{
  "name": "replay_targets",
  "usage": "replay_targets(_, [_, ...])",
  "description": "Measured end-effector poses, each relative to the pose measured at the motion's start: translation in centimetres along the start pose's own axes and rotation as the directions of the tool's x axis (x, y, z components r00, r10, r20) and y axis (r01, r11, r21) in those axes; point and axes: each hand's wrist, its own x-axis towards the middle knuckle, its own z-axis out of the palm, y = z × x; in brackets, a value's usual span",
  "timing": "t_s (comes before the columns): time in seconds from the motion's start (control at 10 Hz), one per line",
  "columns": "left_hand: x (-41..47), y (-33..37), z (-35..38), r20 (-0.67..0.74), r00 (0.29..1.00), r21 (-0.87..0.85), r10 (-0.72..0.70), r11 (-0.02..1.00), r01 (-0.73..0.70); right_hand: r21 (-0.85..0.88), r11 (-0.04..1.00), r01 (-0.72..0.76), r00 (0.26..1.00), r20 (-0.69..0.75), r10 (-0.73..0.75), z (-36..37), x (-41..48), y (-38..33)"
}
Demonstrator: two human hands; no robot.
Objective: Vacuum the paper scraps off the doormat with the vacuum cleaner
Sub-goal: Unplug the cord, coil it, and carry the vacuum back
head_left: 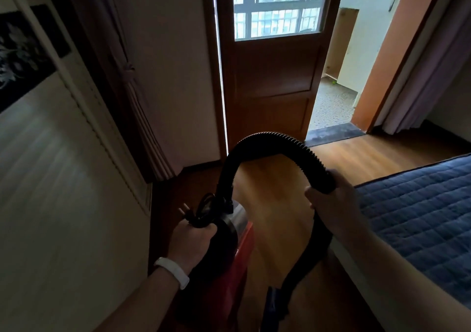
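**Head view: vacuum carried toward the doorway, mat ahead and to the right**

Head camera: the left hand [190,240] is closed around the handle and bundled cord on top of the red vacuum cleaner [229,250], with the plug [184,210] sticking out just above the knuckles. The right hand [331,199] is wrapped around the ribbed black hose [267,140], which arches up from the body and comes down into that grip; below it the hose hangs toward a dark nozzle [275,303] near the bottom edge.

A dark doormat [334,132] lies across the open threshold, well ahead and right of both hands, its long axis running along the doorway. The right hand is the nearer one. No paper scraps can be made out on it from here.

The vacuum's canister is opaque, so its contents are hidden. A blue quilted bed [420,217] lies to the right.
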Motion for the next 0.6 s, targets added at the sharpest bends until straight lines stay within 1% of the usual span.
replay_targets(0.1, [4.0, 2.0, -0.1, 0.008, 0.999, -0.015, -0.033, 0.999, 0.033, 0.015, 1.0, -0.021, 1.0, 0.018, 0.021, 1.8, 4.1, 0.2])
replay_targets(0.2, [8.2, 4.8, -0.2, -0.024, 1.0, -0.01, -0.011, 1.0, 0.011, 0.069, 0.997, -0.036, 0.999, 0.033, 0.033, 3.5, 9.0, 0.3])
replay_targets(0.3, [11.8, 6.9, -0.3, -0.033, 0.999, 0.015, 0.04, 0.999, -0.039, 0.089, 0.996, -0.023, 0.999, 0.036, 0.02, 5.6, 13.4, 0.2])
replay_targets(0.4, [15.9, 8.2, -1.4, -0.104, 0.992, 0.004, 0.07, 0.998, -0.07, 0.084, 0.996, -0.021, 0.999, 0.026, 0.019, 8.2, 16.3, -0.6])
replay_targets(0.5, [21.3, 9.1, -2.3, -0.103, 0.99, -0.002, 0.1, 0.995, -0.1, 0.053, 0.998, -0.023, 0.999, 0.025, 0.022, 11.2, 20.0, -1.1])
replay_targets(0.6, [27.1, 9.0, -2.8, -0.031, 0.994, 0.014, 0.102, 0.995, -0.101, 0.012, 1.0, -0.012, 1.0, 0.004, 0.012, 14.9, 24.3, -1.3])
